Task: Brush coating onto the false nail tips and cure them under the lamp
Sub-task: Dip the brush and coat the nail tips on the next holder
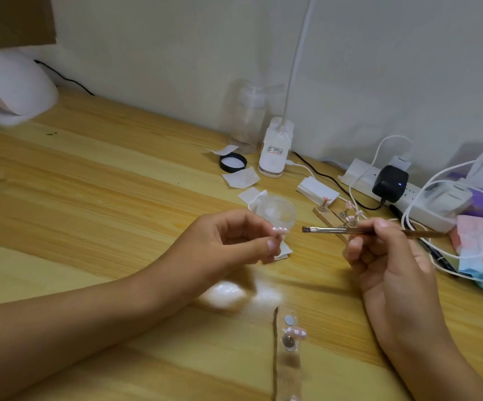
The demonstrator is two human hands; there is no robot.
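L hand [234, 241] pinched 1 false nail tip [280, 230]; R hand [385, 256] held brush [325, 229] approx. level, bristles just beside tip, not touching. Far L on table [118, 198]: curing lamp [11, 88].

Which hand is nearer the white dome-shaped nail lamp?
Left. The left hand sits right of the white dome-shaped nail lamp; the right hand, holding the thin brush, is farther right.
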